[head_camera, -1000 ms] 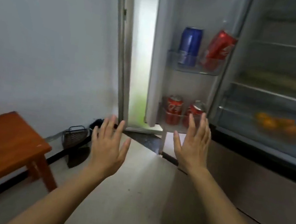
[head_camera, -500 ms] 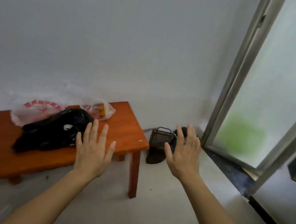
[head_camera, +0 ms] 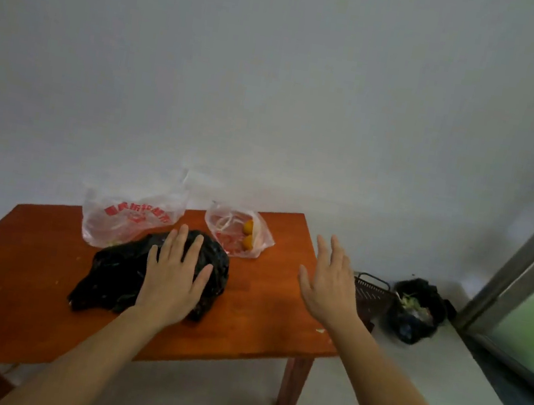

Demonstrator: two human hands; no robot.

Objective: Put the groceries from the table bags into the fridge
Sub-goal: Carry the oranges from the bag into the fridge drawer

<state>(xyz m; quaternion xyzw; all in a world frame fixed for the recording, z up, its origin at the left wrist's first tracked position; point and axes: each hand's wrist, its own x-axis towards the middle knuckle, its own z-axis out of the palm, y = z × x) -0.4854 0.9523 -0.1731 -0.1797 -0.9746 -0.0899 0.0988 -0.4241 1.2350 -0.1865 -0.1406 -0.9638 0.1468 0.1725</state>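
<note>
Three bags lie on a low orange-brown wooden table (head_camera: 258, 322). A crumpled black plastic bag (head_camera: 117, 270) sits in the middle. Behind it stands a clear bag with red print (head_camera: 128, 219). To the right lies a small clear bag (head_camera: 236, 236) holding two orange fruits (head_camera: 247, 233). My left hand (head_camera: 174, 278) hovers flat over the black bag, fingers spread, holding nothing. My right hand (head_camera: 328, 284) is raised above the table's right end, fingers apart and empty. The fridge is out of view.
A white wall rises behind the table. On the floor to the right stand a dark mesh basket (head_camera: 371, 296) and a black bin bag with scraps (head_camera: 415, 311). A metal door frame with frosted glass (head_camera: 531, 276) runs along the right edge.
My view has swung left from the open fridge to the table. Both open hands have come forward over the table, the left one now above the black bag.
</note>
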